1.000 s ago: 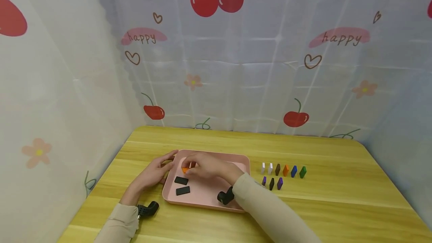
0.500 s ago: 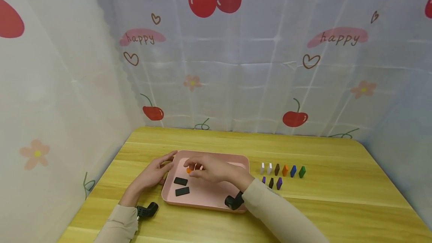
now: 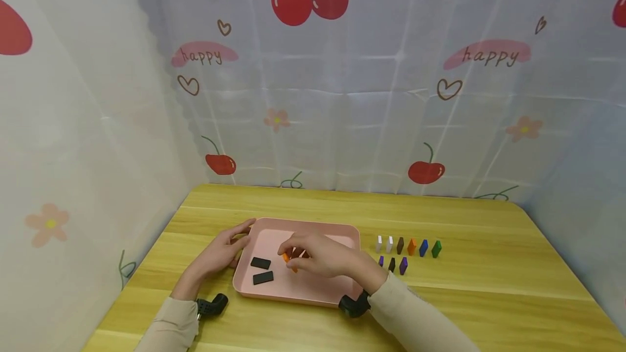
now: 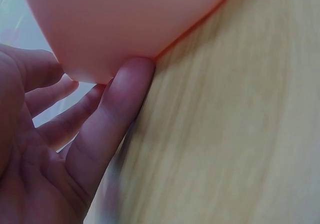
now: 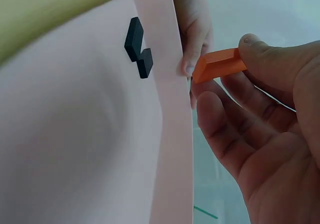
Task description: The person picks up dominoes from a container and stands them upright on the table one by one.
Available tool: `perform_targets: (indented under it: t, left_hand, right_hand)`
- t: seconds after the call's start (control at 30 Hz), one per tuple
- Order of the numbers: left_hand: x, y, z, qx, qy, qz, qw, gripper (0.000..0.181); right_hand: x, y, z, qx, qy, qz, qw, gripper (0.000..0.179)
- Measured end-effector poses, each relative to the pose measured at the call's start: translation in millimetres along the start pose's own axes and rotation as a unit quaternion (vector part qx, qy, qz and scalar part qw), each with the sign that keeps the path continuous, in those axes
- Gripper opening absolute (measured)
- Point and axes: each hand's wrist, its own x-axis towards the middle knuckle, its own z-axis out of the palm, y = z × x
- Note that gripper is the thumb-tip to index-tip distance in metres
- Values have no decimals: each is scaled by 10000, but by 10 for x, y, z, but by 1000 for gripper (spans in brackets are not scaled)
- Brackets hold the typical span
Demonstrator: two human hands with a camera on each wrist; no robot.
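Observation:
My right hand (image 3: 320, 254) pinches an orange domino (image 5: 217, 66) between thumb and fingers, over the middle of a shallow pink tray (image 3: 313, 289). The domino is tilted in the head view, partly covered by the fingers. On the tray floor, left of that hand, two black dominoes (image 3: 263, 277) lie flat. My left hand (image 3: 220, 249) rests at the tray's left side, its thumb and fingertips touching the outer wall in the left wrist view, the fingers loosely extended.
Right of the tray, thin dominoes stand on end in two rows: white, brown, orange, blue and green (image 3: 437, 249) behind, purple (image 3: 403, 266) and black in front. The wooden table (image 3: 479, 297) meets a cherry-print curtain (image 3: 352, 140) at the back.
My right hand has moved right and nearer, bringing the orange domino from the tray's left part toward its middle. My left hand has kept its place at the tray.

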Motion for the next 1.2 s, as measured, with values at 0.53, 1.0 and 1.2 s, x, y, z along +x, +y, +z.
perform_targets:
  t: [0.53, 1.0, 1.2]
  left_hand:
    - [7, -10, -6, -61, -27, 60, 10000, 53]
    - [6, -27, 11, -187, -71, 7, 9998, 54]
    - [11, -39, -6, -112, -56, 37, 9999, 54]
  right_hand:
    - [-449, 31, -15, 371, 553, 321, 9973, 25]
    - [-800, 174, 32, 605, 858, 752, 9916, 26]
    - [-981, 201, 16, 543, 1029, 802, 9900, 27]
